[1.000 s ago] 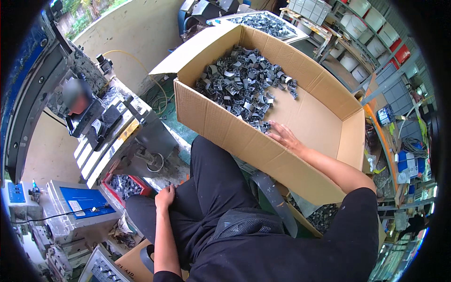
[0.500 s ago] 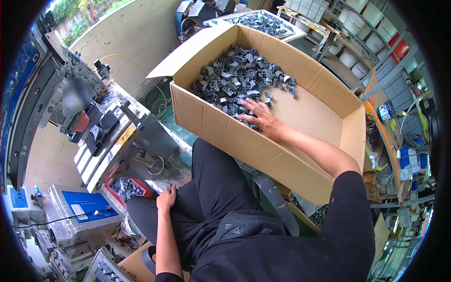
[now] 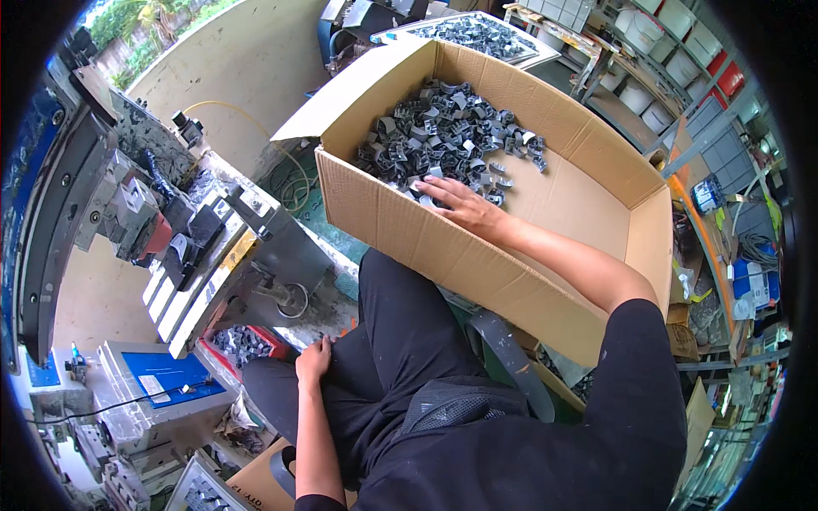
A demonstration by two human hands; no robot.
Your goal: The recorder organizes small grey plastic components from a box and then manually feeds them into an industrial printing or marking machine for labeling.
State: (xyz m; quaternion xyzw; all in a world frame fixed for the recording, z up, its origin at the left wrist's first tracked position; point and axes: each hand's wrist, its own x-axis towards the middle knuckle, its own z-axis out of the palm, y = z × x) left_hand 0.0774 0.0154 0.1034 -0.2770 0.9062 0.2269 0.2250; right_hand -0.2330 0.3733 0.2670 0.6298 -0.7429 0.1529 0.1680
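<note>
A large open cardboard box [image 3: 477,272] sits tilted above my lap, a heap of small grey and black curved parts [image 3: 434,128] piled in its back left part. My right hand [image 3: 452,203] reaches into it, fingers spread and resting on parts along the near left wall; whether a piece is under the fingertips is unclear. My left hand [image 3: 313,360] rests on my thigh with fingers curled; any held item is hidden.
A machine [image 3: 128,204] with a slotted metal bed stands left, above a red bin of parts [image 3: 243,342] and a blue-panelled unit [image 3: 166,379]. A tray of parts [image 3: 473,34] is behind the box. Shelves with white buckets [image 3: 639,34] and cluttered benches line the right.
My right hand has moved left and upward along the box's near side, further into the parts. The whole view has shifted slightly. My left hand stays on my thigh.
</note>
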